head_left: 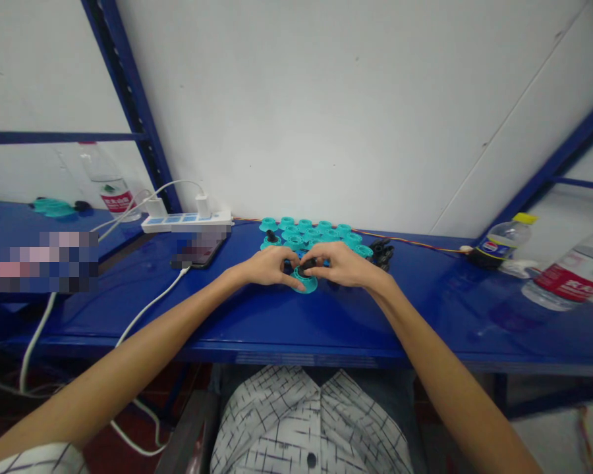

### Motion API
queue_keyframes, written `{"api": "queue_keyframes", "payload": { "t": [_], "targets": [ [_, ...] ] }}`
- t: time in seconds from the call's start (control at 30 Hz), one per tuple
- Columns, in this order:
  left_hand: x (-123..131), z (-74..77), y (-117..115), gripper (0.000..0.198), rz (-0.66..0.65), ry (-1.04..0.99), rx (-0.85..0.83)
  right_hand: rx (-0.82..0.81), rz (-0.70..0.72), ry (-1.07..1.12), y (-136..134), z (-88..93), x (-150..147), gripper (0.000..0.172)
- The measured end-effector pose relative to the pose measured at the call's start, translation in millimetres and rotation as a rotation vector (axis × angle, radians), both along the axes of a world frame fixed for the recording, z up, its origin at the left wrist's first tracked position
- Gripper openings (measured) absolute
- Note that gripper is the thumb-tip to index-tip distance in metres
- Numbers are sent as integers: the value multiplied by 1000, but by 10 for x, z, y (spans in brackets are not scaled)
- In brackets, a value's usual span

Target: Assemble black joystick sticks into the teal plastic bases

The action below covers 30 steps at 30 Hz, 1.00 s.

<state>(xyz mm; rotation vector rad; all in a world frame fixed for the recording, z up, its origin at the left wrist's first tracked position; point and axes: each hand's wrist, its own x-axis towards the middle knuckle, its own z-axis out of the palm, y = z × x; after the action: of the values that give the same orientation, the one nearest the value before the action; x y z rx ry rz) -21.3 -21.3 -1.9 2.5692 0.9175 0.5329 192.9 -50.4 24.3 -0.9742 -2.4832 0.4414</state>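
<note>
Both my hands meet over a round teal plastic part [306, 284] lying on the blue bench [326, 322]. My left hand [268, 266] curls its fingers round the part's left edge. My right hand [340, 263] pinches a small black piece [307, 266] sitting on top of the teal part. Just behind my hands lies a cluster of several more teal parts [312, 234]; one of them at the left carries a black piece [271, 237]. A small heap of black pieces [383, 253] lies to the right of the cluster.
A white power strip [185, 220] with chargers and a phone [201, 251] on a white cable lie to the left. Plastic bottles stand at the back left [109, 187] and lie at the right [501, 245] [570, 276]. Blue shelf uprights frame both sides.
</note>
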Motion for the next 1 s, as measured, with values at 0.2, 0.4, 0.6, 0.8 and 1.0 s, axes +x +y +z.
{"api": "queue_keyframes", "payload": {
  "t": [0.2, 0.4, 0.6, 0.8, 1.0],
  "targets": [
    [3, -3, -3, 52, 4, 2, 4, -15, 15, 29, 12, 21, 3, 20],
    [7, 5, -11, 54, 8, 1, 3, -46, 45, 11, 19, 58, 29, 22],
    [8, 9, -16, 55, 20, 16, -6, -22, 4, 51, 17, 7, -6, 20],
    [4, -2, 0, 55, 6, 26, 9, -31, -40, 64, 33, -38, -14, 21],
    [11, 6, -5, 56, 11, 36, 15, 104, -49, 13, 34, -58, -31, 17]
  ]
}}
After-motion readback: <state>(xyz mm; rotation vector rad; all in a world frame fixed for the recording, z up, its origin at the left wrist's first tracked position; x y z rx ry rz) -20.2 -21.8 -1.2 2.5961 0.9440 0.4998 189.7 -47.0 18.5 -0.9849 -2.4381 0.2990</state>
